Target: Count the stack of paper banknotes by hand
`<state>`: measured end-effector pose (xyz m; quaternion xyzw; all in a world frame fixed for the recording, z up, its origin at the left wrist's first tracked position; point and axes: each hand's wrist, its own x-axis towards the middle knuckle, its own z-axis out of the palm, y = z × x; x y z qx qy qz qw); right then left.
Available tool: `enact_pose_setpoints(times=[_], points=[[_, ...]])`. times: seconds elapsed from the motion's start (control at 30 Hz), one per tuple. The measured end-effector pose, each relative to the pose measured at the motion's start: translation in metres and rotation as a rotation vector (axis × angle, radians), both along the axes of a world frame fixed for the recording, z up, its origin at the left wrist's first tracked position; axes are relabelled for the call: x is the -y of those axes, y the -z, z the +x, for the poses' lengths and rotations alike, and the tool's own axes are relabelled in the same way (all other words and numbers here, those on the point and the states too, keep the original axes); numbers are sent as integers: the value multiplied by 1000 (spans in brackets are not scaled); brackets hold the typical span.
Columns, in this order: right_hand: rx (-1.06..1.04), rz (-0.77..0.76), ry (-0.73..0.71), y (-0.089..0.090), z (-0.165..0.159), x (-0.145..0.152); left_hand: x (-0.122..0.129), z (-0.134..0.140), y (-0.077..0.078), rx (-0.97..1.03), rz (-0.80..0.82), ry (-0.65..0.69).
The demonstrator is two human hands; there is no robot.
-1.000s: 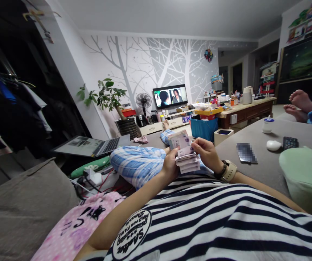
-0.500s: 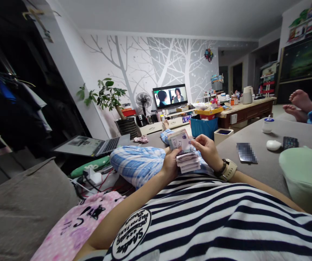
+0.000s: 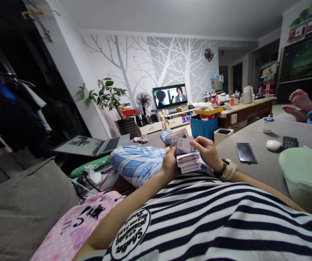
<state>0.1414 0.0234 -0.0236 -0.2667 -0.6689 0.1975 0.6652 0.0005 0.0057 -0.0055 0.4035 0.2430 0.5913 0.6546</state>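
Over my lap, my left hand [image 3: 170, 164] is closed around a wad of banknotes [image 3: 183, 145], its thumb lying along the left edge. The upper notes stand up facing me, pale with purple print. Below them, folded ends of the wad [image 3: 188, 162] hang in several layers. My right hand [image 3: 206, 150] pinches the right edge of a front note between thumb and finger. A beige-strapped watch [image 3: 229, 170] and a dark bracelet are on the right wrist. The pinching fingertips partly cover the note's corner.
An open laptop [image 3: 90, 145] lies on the left, near a white power strip [image 3: 93, 177] with cables. To the right are a phone [image 3: 246, 152], a white mouse [image 3: 273, 145], a small dark keypad [image 3: 290, 142] and a green cushion [image 3: 303, 170]. Another person's bare feet [image 3: 300, 101] rest at far right.
The front note in my right fingers has shifted slightly left and lower across the wad. My left thumb has moved a little up and left.
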Motion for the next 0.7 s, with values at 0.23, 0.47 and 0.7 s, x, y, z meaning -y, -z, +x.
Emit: enact_pose_setpoints(times=[0.23,0.47,0.7], points=[[18,39,-58,0,-1,8,-2,-1,0,-10,-2,-28],[-10,30,-113,-1,-2,9,0,-1,1,-31,19,-31],[-39,47,-117,-1,-3,8,0,-1,2,-42,23,-22]])
